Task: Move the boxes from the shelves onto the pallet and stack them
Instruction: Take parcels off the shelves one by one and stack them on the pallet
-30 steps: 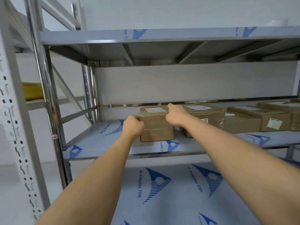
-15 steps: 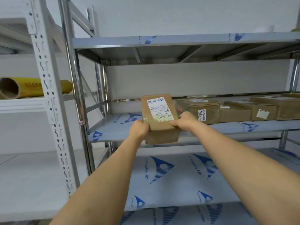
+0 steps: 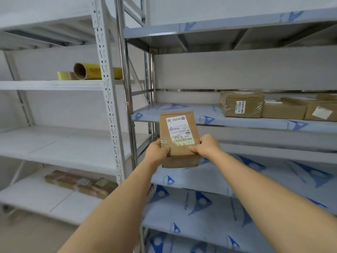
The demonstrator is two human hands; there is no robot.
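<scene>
Here both hands (image 3: 182,149) grip the box (image 3: 177,137) between them.

Both arms stretched forward, left grip (image 3: 158,150) and right grip (image 3: 206,146) curled, thumbs on top; wrists level

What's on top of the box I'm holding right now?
A white shipping label is stuck on the top face of the held box, with clear tape over its near end. Both thumbs lie on that face; the left hand and right hand cover its near corners.
</scene>
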